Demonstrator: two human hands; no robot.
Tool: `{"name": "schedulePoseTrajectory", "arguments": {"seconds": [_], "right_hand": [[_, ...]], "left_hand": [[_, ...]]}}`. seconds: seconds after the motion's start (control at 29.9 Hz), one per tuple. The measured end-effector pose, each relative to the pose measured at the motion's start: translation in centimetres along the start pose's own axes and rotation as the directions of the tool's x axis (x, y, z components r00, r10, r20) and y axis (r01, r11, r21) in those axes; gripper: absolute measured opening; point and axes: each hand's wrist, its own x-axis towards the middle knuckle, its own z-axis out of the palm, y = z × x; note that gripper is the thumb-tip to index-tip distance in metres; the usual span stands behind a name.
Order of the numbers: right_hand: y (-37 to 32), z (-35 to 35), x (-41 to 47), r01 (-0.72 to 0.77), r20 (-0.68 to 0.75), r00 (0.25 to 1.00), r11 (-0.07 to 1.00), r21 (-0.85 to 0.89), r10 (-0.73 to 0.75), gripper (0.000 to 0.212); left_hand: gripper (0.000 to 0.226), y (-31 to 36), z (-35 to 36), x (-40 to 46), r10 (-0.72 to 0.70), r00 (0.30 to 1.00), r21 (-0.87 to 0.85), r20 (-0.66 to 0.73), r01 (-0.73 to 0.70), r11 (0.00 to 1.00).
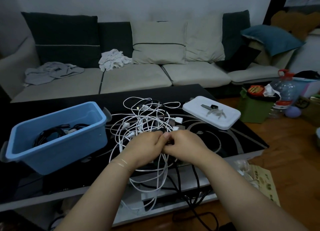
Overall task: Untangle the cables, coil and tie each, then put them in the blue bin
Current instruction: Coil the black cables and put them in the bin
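Nearest the camera, loops of white cable and thick black cable hang over the front edge of the black glass coffee table toward the wooden floor. Just above that edge the two hands meet, fingers curled. The left hand and the right hand touch at the fingertips and both pinch strands at the near side of the tangle of white cables; which strand each one holds is hidden by the fingers. The tangle spreads over the middle of the table beyond the hands, with several white plugs and one dark cable threaded through it.

To the left of the tangle, just beside it, stands the blue bin, with coiled black cables already lying inside. To the right, apart from the tangle, lies a white lid carrying a few small ties and a dark clip.

Behind the table runs a sofa with dark and beige cushions and crumpled cloths on its seat. A large water bottle stands on the floor at the right.
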Motion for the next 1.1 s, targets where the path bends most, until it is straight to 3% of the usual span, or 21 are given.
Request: {"name": "schedulePoseTrajectory", "arguments": {"seconds": [0.07, 0.13, 0.2, 0.27, 0.4, 0.53, 0.6, 0.74, 0.87, 0.97, 1.04, 1.1], "right_hand": [[0.7, -0.3, 0.3, 0.034, 0.056, 0.997, 0.981, 0.190, -0.045, 0.017], [1.6, -0.4, 0.4, 0.075, 0.069, 0.990, 0.880, 0.468, -0.121, 0.015], [2.2, -0.5, 0.2, 0.096, 0.034, 0.987, 0.738, 0.668, -0.159, 0.021], [2.1, -0.5, 0.2, 0.150, -0.048, 0.984, 0.663, 0.734, -0.170, 0.026], [2.1, -0.9, 0.1, 0.187, -0.177, 0.981, 0.640, 0.745, -0.080, 0.023], [2.2, -0.7, 0.0, 0.155, -0.123, 0.988, 0.640, 0.752, -0.095, 0.011], [2.0, -0.3, -0.1, 0.136, -0.082, 0.990, 0.612, 0.779, -0.115, 0.010], [1.0, -0.4, -0.7, 0.140, -0.070, 0.988, 0.624, 0.769, -0.136, 0.026], [0.6, 0.4, -0.5, 0.165, -0.142, 0.986, 0.692, 0.703, -0.091, 0.038], [0.4, 1.0, -0.1, 0.130, -0.151, 0.988, 0.566, 0.814, -0.010, 0.029], [-0.4, 1.8, 0.0, 0.134, -0.172, 0.985, 0.497, 0.857, 0.031, 0.026], [-0.8, 3.6, 0.4, 0.172, -0.245, 0.967, 0.544, 0.821, 0.064, 0.027]], "left_hand": [[0.047, 0.0, -0.1, 0.1, 0.001, 1.000, -0.066, 0.021, 0.001, 0.998], [0.044, -0.4, 0.0, 0.3, 0.000, 0.997, -0.198, 0.076, 0.015, 0.980], [0.039, -0.6, -0.3, 0.1, 0.020, 0.987, -0.485, 0.159, 0.060, 0.872], [0.033, -0.1, -0.8, -0.2, 0.072, 0.972, -0.671, 0.225, 0.101, 0.735], [0.034, 0.8, -1.5, -0.6, 0.157, 0.951, -0.780, 0.266, 0.117, 0.614], [0.038, 1.4, -1.4, -0.8, 0.203, 0.923, -0.908, 0.327, 0.248, 0.336], [0.036, 1.7, -1.3, -0.9, 0.187, 0.918, -0.920, 0.349, 0.297, 0.256], [0.034, 1.8, -1.2, -0.8, 0.145, 0.930, -0.939, 0.339, 0.323, 0.121], [0.036, 1.4, -1.1, -0.7, 0.209, 0.921, -0.923, 0.329, 0.361, -0.137], [0.038, 1.2, -1.6, -0.5, 0.326, 0.919, -0.883, 0.221, 0.330, -0.332], [0.039, 1.4, -2.0, -0.3, 0.242, 0.956, -0.858, 0.167, 0.262, -0.442], [0.046, 2.0, -2.4, -0.2, 0.076, 0.985, -0.850, 0.154, 0.172, -0.498]]}}
